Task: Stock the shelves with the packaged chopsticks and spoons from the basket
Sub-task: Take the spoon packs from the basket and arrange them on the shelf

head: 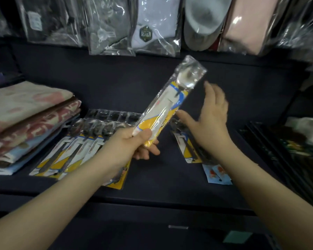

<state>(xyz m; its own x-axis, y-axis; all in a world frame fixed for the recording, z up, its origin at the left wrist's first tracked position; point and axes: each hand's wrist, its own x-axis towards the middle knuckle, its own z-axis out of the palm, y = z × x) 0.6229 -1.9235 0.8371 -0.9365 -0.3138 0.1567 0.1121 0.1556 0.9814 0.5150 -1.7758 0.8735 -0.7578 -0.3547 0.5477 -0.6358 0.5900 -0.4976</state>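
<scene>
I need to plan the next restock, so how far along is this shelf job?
Done: a row of spoon packs lies on the shelf, with another pack to its right. In hand: the left hand holds a spoon pack; the right hand is open beside it. Left: unclear, as the basket is out of view.

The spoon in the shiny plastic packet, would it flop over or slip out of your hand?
The clear plastic packet with a yellow card and metal spoon probably stays stiff: it sticks up straight from the left hand, held only at its bottom end. The glossy wrap looks slippery, so a loose grip might let it slide. It seems light, since one hand carries it.
</scene>
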